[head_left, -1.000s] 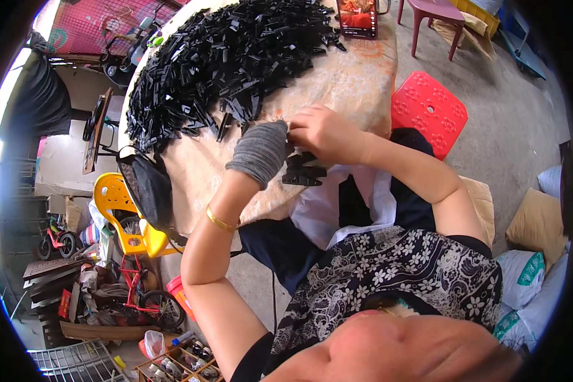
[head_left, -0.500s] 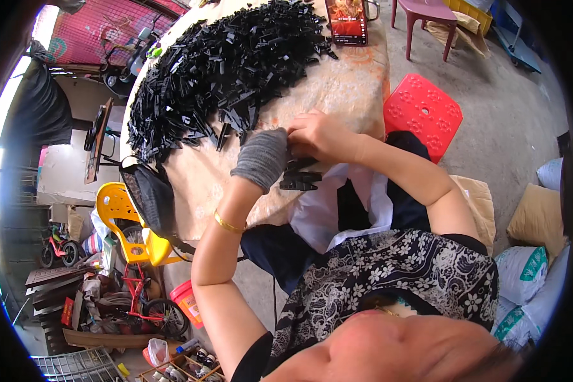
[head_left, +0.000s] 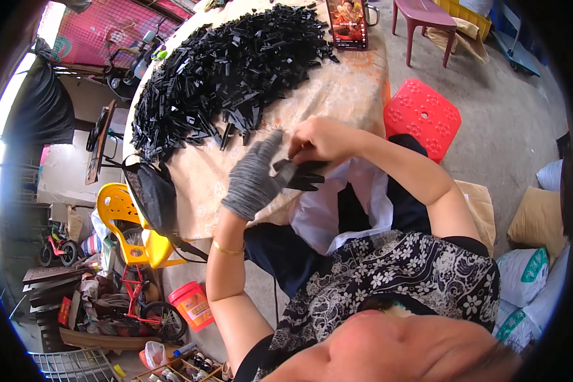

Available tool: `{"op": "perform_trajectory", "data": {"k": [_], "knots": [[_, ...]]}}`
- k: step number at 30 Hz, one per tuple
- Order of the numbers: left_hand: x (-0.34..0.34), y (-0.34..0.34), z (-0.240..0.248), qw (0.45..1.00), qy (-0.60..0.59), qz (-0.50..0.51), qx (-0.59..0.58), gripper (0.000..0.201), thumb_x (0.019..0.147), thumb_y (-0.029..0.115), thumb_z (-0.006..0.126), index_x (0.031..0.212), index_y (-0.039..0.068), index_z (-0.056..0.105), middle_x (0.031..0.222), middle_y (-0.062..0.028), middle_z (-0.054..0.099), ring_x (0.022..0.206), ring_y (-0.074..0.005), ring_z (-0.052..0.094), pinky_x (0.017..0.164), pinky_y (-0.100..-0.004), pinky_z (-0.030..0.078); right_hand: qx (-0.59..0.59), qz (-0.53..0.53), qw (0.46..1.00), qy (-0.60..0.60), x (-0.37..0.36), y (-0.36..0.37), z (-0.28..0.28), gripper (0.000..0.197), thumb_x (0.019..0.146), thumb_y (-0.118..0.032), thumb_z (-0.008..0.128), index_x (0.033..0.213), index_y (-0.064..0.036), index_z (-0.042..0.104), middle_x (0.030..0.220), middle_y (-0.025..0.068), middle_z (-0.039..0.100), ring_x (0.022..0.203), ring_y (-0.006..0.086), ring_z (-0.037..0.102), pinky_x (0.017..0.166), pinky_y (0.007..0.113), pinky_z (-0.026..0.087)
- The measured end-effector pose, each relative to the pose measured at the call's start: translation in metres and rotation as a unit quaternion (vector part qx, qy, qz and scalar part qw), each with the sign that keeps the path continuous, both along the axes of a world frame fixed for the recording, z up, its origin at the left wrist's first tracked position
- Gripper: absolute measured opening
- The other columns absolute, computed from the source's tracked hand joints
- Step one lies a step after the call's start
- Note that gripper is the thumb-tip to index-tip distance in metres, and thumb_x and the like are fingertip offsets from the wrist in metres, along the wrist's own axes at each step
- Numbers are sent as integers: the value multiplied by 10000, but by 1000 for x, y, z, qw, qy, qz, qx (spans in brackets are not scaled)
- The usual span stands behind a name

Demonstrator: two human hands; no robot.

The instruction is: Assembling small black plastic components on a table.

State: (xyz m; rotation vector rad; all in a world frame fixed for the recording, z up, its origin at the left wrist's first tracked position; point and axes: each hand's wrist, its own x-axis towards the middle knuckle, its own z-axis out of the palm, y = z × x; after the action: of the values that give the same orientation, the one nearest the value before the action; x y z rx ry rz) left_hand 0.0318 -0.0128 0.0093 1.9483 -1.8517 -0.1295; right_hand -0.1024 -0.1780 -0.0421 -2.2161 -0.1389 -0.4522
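Note:
My left hand (head_left: 253,181) wears a grey knitted glove and stands over the near edge of the table, its fingers stretched out and apart from the thumb. Just right of it, my bare right hand (head_left: 319,140) is closed, fingertips curled together; what they hold, if anything, is hidden. Below the right hand, close to the left thumb, are a few black plastic pieces (head_left: 309,177) at the table's edge. Beyond both hands spreads a big heap of small black plastic pieces (head_left: 223,76). Some longer pieces lie along its near side.
The cloth-covered table (head_left: 200,184) fills the middle. A phone (head_left: 348,24) stands at its far right beside a mug. Around it are a red stool (head_left: 423,120), a yellow chair (head_left: 118,213), a black bag (head_left: 151,194), and a red bucket (head_left: 191,305). White plastic (head_left: 315,207) covers my lap.
My left hand has drawn away from the right and spread its fingers; they were together before. The right hand has curled more and dropped slightly.

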Motion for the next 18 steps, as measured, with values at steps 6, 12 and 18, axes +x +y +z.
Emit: {"op": "perform_trajectory", "data": {"k": [6, 12, 18], "knots": [[31, -2, -17, 984, 17, 169, 50, 423, 869, 304, 613, 1194, 42, 542, 753, -212, 631, 696, -343, 628, 623, -431, 482, 15, -76, 997, -15, 0, -24, 0, 132, 809, -152, 638, 848, -30, 670, 791, 122, 632, 791, 283, 617, 691, 371, 482], [11, -27, -19, 974, -23, 188, 123, 384, 880, 412, 574, 1019, 57, 616, 892, -178, 667, 829, -337, 646, 739, -417, 492, -279, -446, 848, -68, 11, -123, -34, 227, 859, -105, 548, 1066, -37, 610, 960, 146, 600, 821, 331, 611, 742, 415, 502], [12, -15, -10, 967, -53, 190, 164, 281, 819, 321, 632, 976, 91, 601, 865, -164, 651, 825, -334, 633, 742, -428, 489, -299, -440, 847, 0, 21, -122, -19, 155, 810, -135, 571, 932, -64, 636, 811, 155, 629, 777, 335, 627, 710, 445, 499]]}}
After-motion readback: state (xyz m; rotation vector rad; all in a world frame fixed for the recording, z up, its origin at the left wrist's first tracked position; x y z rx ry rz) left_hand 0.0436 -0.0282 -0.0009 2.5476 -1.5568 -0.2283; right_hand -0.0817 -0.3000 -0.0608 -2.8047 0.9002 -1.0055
